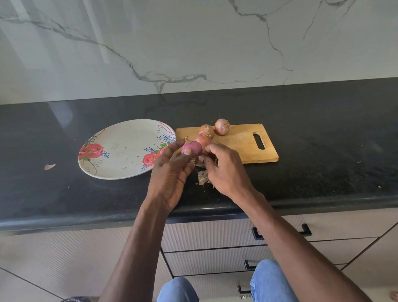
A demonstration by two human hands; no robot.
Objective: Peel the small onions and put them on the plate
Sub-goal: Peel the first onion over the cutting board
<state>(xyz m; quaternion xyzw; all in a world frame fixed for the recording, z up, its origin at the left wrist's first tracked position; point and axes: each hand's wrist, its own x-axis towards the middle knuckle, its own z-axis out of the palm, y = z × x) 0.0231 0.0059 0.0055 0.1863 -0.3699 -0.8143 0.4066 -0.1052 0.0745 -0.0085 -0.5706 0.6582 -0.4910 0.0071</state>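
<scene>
Hands (171, 176) (225, 167) both pinching glossy round purple onion (190, 147), papery skin (202, 176) beneath.

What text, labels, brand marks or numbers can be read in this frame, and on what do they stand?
None can be read.
The plate bears only a printed pattern of red roses and blue sprigs, no lettering.
The cutting board, the onions, the countertop and the drawer fronts show no writing or labels.
</scene>
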